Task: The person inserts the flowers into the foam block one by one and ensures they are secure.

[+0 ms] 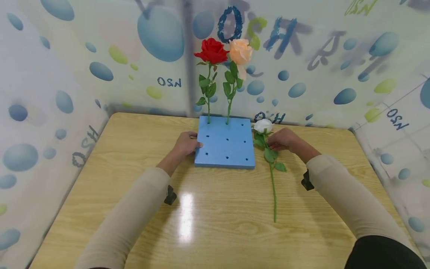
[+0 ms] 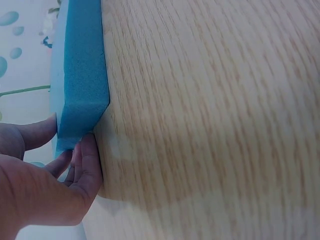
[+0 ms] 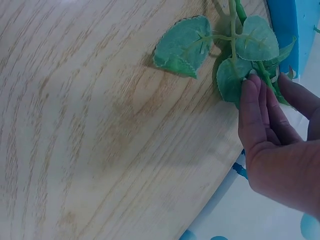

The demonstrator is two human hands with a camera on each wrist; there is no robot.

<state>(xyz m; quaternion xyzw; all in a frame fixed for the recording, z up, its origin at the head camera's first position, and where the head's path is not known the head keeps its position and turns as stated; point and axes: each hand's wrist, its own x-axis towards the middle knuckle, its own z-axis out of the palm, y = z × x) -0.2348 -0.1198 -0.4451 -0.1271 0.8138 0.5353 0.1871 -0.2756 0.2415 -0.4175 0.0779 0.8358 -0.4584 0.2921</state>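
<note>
A blue foam board [image 1: 217,145] with several small holes lies on the table. An artificial red rose [image 1: 212,51] and a peach rose [image 1: 240,52] stand upright in its far row of holes. My left hand [image 1: 186,144] grips the board's left edge, thumb on top and fingers against its side and underside, as the left wrist view shows of the foam [image 2: 85,75]. Right of the board lies a white rose [image 1: 263,126], its stem pointing towards me. With the fingertips of my right hand [image 1: 283,139] I pinch its stem among the leaves [image 3: 257,37].
The wooden table [image 1: 221,231] ends at a patterned wall covering [image 1: 127,45] behind the board and at both sides. Small dark devices [image 1: 170,195] sit at both wrists.
</note>
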